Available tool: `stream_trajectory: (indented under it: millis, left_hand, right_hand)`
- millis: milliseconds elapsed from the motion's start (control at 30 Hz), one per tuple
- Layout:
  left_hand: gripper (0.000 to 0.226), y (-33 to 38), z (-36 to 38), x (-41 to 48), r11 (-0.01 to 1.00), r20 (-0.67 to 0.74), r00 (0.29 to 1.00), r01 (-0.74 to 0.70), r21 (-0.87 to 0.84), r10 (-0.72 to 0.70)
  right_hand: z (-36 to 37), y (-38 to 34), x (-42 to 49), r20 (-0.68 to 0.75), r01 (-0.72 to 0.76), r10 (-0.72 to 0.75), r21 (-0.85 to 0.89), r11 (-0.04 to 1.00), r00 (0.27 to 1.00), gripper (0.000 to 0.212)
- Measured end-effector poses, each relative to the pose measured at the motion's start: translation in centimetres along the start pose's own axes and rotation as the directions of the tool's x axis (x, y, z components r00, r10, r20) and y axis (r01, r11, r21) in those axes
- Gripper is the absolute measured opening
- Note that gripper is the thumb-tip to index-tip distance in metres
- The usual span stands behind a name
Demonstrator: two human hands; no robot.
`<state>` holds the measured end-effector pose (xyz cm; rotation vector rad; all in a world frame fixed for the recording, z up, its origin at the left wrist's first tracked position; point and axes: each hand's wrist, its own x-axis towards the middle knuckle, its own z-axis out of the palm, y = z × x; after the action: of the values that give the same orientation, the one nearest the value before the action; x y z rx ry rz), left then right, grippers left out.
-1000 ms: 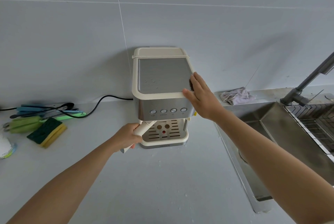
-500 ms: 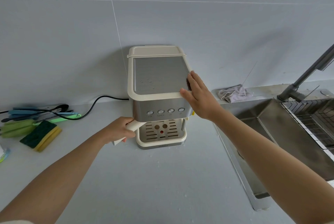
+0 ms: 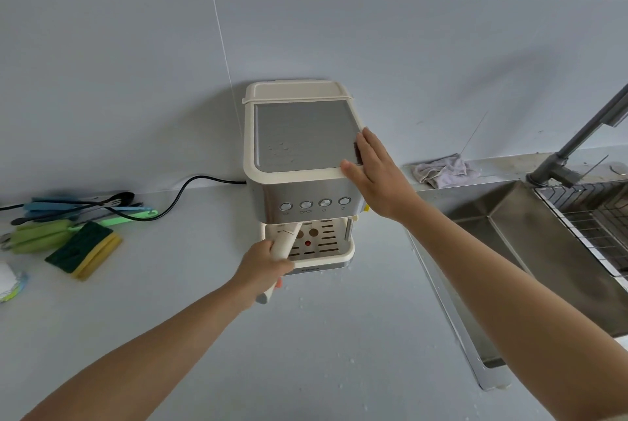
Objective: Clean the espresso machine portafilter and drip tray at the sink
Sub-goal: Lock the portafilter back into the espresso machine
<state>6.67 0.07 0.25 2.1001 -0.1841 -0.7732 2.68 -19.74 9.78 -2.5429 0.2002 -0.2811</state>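
Your left hand (image 3: pixel 262 267) is clenched around the cream handle of the portafilter (image 3: pixel 284 243), which angles out toward you from under the front of the espresso machine (image 3: pixel 306 138); its head is hidden beneath the machine. Your right hand (image 3: pixel 377 172) lies flat, fingers straight, on the machine's top right edge. The slotted drip tray (image 3: pixel 344 252) sits in the machine's base, just right of the handle. Farther right is the steel sink (image 3: pixel 509 233) with a faucet (image 3: pixel 577 145) and a crumpled cloth (image 3: pixel 441 171). Far left, a green-and-yellow sponge (image 3: pixel 85 249) lies on the counter (image 3: pixel 306 352).
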Motion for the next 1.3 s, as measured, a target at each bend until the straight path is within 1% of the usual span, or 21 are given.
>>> stream_trajectory:
  millis: [100, 167, 233, 267, 333, 433, 500, 800, 933, 1100, 1200, 1300]
  left_hand:
    - [0.018, 0.5, 0.4, -0.4, 0.976, 0.122, 0.990, 0.092, -0.199, -0.068]
    - [0.019, 0.4, -0.2, -0.4, 0.954, 0.212, 0.976, 0.109, -0.279, -0.050]
    - [0.020, 0.2, -0.4, -0.4, 0.938, 0.261, 0.965, 0.104, -0.329, -0.016]
    - [0.020, 0.1, -0.2, -0.5, 0.930, 0.261, 0.965, 0.104, -0.352, -0.009]
    - [0.018, 0.0, 0.4, -0.4, 0.918, 0.224, 0.975, 0.101, -0.383, -0.013]
    - [0.017, 0.1, 1.2, -0.3, 0.912, 0.161, 0.987, 0.093, -0.400, -0.030]
    - [0.018, 0.1, 1.7, -0.3, 0.904, 0.122, 0.992, 0.083, -0.419, -0.035]
    - [0.021, 0.7, 4.2, -0.5, 0.895, -0.030, 0.996, 0.064, -0.442, -0.086]
    - [0.025, 1.2, 5.0, -0.7, 0.880, -0.083, 0.990, 0.062, -0.470, -0.113]
    - [0.022, 1.7, 5.9, -1.0, 0.873, -0.152, 0.981, 0.031, -0.487, -0.119]
    - [0.021, 1.9, 5.7, -1.3, 0.882, -0.135, 0.984, 0.041, -0.469, -0.118]
    - [0.020, 2.1, 5.3, -1.6, 0.888, -0.078, 0.991, 0.060, -0.455, -0.107]
  right_hand:
    - [0.0, 0.1, 0.2, -0.001, 0.006, -0.006, 0.032, 0.999, 1.000, 0.053]
    - [0.1, 0.4, 0.3, 0.004, 0.010, -0.010, 0.062, 0.998, 1.000, 0.054]
    - [0.1, 0.6, 0.4, 0.040, -0.007, 0.005, 0.061, 0.998, 0.999, 0.069]
    - [0.1, 0.6, 0.4, 0.056, -0.011, 0.008, 0.051, 0.999, 0.998, 0.078]
    - [0.2, 0.6, 0.6, 0.049, 0.003, -0.004, 0.033, 0.999, 0.999, 0.094]
    - [0.4, 0.5, 0.7, 0.016, -0.006, 0.006, -0.010, 1.000, 1.000, 0.097]
    - [0.4, 0.4, 0.7, 0.027, -0.022, 0.024, -0.053, 0.998, 0.999, 0.101]
    - [0.4, -0.2, 0.2, 0.012, -0.061, 0.064, -0.183, 0.981, 0.998, 0.094]
    - [0.5, -0.4, 0.0, -0.005, -0.075, 0.075, -0.197, 0.978, 0.997, 0.094]
    - [0.5, -0.6, -0.1, -0.010, -0.083, 0.083, -0.186, 0.979, 0.997, 0.093]
    - [0.3, -0.7, -0.1, 0.009, -0.093, 0.096, -0.155, 0.984, 0.995, 0.094]
    - [0.2, -0.9, -0.2, -0.004, -0.103, 0.103, -0.124, 0.987, 0.995, 0.107]
